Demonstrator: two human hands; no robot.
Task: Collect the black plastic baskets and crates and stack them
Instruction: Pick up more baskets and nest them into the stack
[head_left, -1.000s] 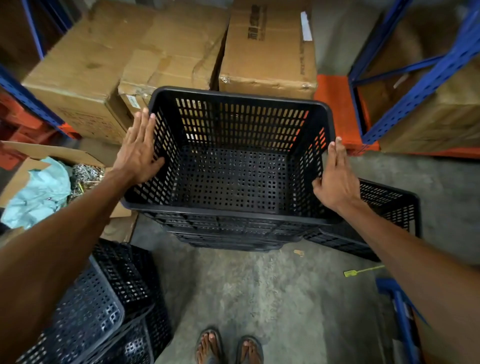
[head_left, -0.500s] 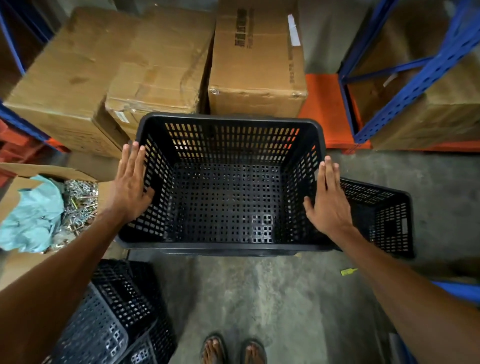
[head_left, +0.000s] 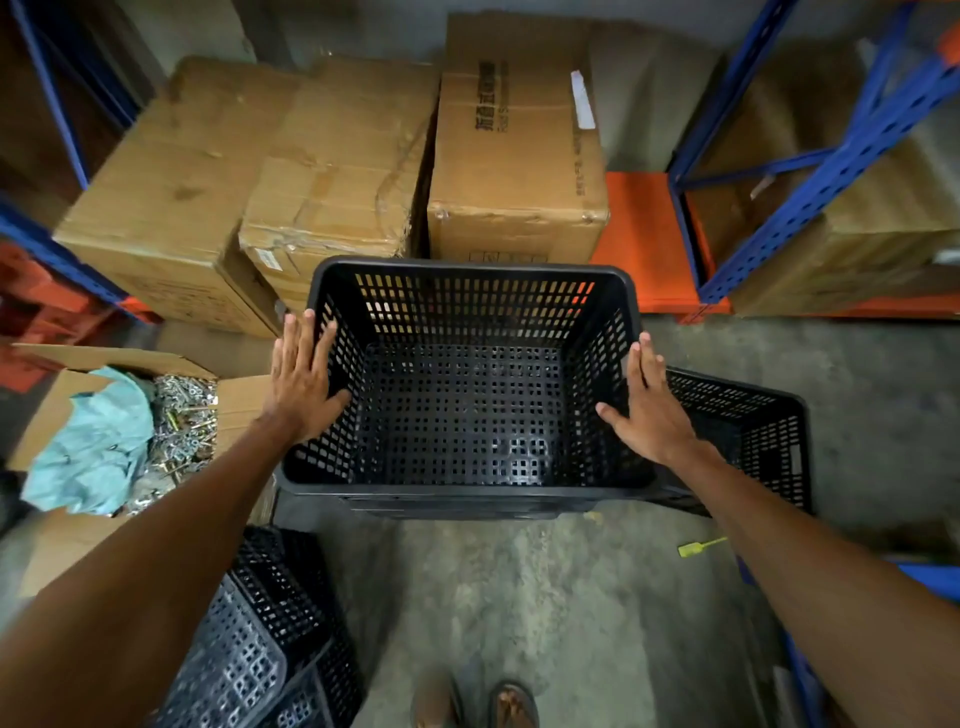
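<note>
Between your two arms, the black crate (head_left: 467, 405) sits upright on the concrete floor (head_left: 545, 597); your left hand (head_left: 304, 384) and right hand (head_left: 649, 410) press flat, fingers straight, against its side rims.

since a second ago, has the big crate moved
Yes. The crate has dropped lower: more of the front of the box behind it shows above its far rim.

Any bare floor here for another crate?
Yes: concrete between the big crate, the sandalled feet, the tipped crates and the yellow tag; also right, past the side crate, in front of the orange shelf base. Crowded: open carton left, cardboard boxes behind.
</note>
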